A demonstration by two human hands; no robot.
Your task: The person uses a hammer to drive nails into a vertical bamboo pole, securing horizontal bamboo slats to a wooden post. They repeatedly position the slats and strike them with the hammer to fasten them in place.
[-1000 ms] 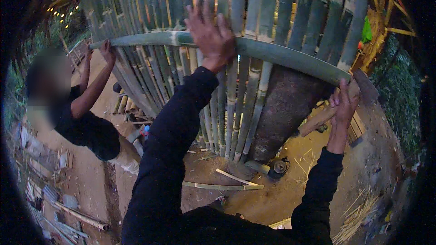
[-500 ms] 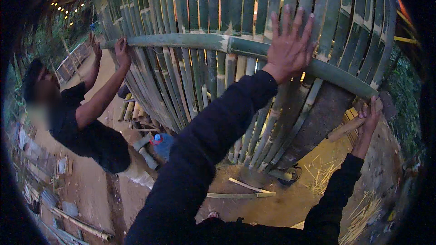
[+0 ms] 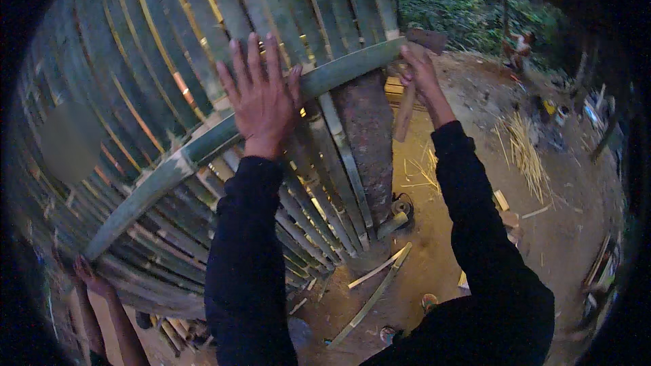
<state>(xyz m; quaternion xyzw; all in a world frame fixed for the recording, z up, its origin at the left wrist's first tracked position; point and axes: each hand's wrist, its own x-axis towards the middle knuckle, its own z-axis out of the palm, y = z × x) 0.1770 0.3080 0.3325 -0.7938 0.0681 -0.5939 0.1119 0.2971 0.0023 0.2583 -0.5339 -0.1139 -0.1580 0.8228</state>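
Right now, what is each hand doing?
Left hand: open, fingers spread, palm pressed flat on the bamboo rail.
Right hand: closed around a wooden hammer handle near the rail's end.

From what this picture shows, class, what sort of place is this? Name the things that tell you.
Probably an outdoor building site for a bamboo structure. A wall of upright bamboo slats carries a horizontal bamboo rail, which the left hand presses on. Offcuts lie on bare earth, with trees behind.

Smooth green bamboo rail [image 3: 203, 146]; rough wooden post [image 3: 369, 135]
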